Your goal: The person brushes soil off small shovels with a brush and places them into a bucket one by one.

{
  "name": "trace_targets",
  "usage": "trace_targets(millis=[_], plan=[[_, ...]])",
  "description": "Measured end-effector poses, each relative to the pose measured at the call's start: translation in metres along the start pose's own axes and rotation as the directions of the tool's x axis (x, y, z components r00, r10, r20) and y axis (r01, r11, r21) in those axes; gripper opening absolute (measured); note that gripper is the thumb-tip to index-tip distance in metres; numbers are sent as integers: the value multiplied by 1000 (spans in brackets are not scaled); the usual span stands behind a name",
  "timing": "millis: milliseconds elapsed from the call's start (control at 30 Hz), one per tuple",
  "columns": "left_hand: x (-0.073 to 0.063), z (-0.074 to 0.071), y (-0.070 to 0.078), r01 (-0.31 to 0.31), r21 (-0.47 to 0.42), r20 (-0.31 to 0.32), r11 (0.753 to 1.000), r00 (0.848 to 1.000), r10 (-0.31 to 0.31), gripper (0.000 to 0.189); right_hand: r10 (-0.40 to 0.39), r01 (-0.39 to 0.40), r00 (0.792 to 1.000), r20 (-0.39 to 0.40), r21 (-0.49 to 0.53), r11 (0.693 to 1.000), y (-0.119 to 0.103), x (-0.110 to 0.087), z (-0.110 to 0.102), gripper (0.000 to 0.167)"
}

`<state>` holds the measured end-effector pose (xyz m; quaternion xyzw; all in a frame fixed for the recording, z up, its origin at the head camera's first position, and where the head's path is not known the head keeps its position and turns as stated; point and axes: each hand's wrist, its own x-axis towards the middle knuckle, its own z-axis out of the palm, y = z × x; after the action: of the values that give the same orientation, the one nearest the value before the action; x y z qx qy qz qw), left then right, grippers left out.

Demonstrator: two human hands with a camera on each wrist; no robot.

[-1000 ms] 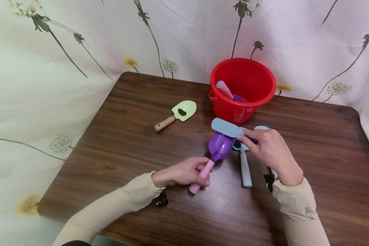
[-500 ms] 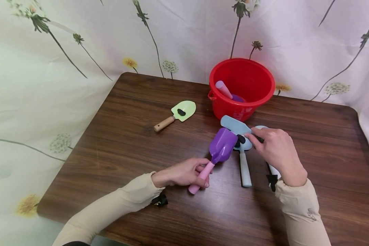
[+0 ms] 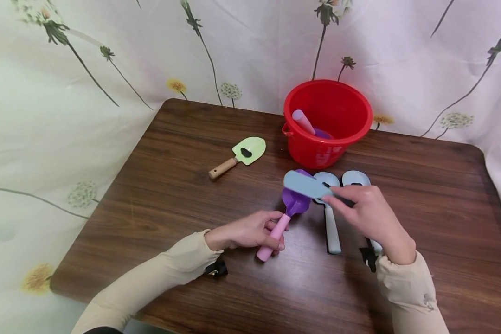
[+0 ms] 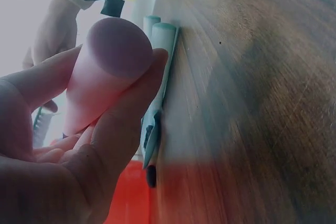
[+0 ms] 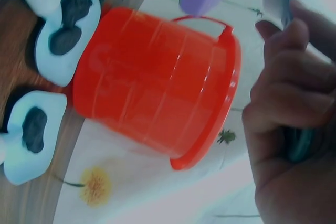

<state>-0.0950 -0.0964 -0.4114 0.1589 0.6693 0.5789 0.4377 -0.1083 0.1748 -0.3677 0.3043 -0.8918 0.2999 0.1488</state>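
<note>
Pink handle [image 3: 274, 237] of the scoop [image 3: 295, 202] is being gripped by the L hand [image 3: 252, 232], thumb and fingers clamped round it. A blue tool [image 3: 304, 183] is being pinched btwn thumb and fingers of the R hand [image 3: 371, 213], held above the scoop, gap showing in R wrist view. Two pale trowels [image 3: 332, 229] to the R are being partly hidden by tool and hand. Behind, a pink-handled item [image 3: 303, 123] is being held in the red bucket [image 3: 317, 153]; L of it, a green trowel [image 3: 253, 149] is being borne by the table [image 3: 150, 204].
</note>
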Motion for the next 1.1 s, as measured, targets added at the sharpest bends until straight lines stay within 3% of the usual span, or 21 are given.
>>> trace_targets(millis=[167, 300, 400, 567, 800, 1100], plan=[[1, 1, 1, 3, -7, 3, 1000, 1000, -3, 39, -47, 40, 988, 149, 45, 998, -11, 0, 6, 24], [1, 1, 2, 5, 9, 0, 1000, 1000, -5, 40, -14, 10, 971, 237, 17, 1000, -15, 3, 8, 26], [1, 2, 2, 0, 25, -9, 1000, 1000, 0, 39, 17, -12, 967, 253, -21, 1000, -16, 4, 9, 27], [2, 3, 3, -6, 34, -23, 999, 1000, 7, 37, 44, -30, 973, 228, -66, 997, -14, 6, 8, 28], [3, 6, 2, -2, 29, -36, 1000, 999, 3, 36, 15, 1, 992, 124, -125, 992, -5, 9, 9, 28], [0, 10, 7, 15, 22, -21, 1000, 1000, -15, 37, 75, -74, 997, 1, -141, 987, 14, 11, 6, 28]])
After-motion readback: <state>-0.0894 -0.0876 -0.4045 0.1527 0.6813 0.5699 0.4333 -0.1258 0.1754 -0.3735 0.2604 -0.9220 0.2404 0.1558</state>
